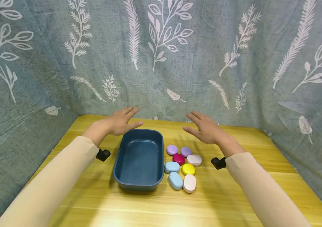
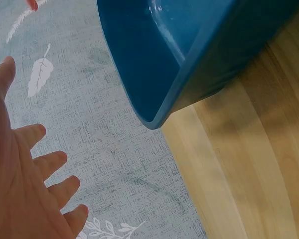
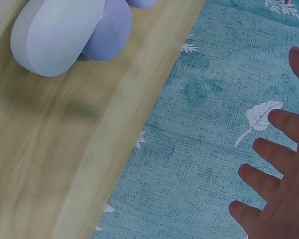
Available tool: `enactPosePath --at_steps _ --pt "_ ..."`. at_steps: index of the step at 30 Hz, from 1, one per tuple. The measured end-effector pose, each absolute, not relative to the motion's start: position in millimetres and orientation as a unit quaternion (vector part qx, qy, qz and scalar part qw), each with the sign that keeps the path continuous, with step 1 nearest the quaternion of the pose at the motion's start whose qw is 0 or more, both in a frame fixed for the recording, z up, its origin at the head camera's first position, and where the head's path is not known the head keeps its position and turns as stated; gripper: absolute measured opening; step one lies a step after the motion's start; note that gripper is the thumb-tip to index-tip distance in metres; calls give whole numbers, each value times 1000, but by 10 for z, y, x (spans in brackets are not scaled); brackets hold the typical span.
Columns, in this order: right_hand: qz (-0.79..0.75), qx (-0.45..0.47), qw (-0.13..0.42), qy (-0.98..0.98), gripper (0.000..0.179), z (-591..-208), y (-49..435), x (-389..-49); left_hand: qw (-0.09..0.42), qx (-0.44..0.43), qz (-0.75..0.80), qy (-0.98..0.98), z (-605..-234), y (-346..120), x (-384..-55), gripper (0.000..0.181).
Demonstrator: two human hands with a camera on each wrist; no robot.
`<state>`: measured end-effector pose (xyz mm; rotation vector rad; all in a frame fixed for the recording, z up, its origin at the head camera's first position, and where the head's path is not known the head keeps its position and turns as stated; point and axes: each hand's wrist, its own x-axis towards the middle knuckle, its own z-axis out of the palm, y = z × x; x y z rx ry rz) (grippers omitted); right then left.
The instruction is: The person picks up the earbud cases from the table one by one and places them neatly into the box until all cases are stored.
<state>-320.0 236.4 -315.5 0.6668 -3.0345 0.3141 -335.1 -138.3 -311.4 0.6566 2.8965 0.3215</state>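
Both the left hand [image 1: 121, 123] and right hand [image 1: 205, 127] hover flat with fingers spread, holding nothing, above the tabletop's [image 1: 223, 201] far edge, the blue tub [image 1: 139, 160] and adjacent cluster of coloured oval cases [image 1: 182, 167] lying between them near the centre

Head view looks down; 2 wrist views sit close above the table [image 1: 234, 201].

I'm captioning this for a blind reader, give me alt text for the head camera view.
Two open hands, left hand and right hand, hover over a wooden table holding nothing. Between them sits an empty blue tub, with eight pastel oval cases clustered to its right, against leaf-print cloth.
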Motion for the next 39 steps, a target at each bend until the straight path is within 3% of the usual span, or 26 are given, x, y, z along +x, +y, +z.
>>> enactPosePath --at_steps 13,39 --pt "102 232 17 -967 72 -3233 2393 -3120 57 231 131 962 -3250 -1505 -3263 80" --pt "120 254 21 -960 67 -3396 2497 -3007 68 233 200 949 -3466 -1615 -3093 78"
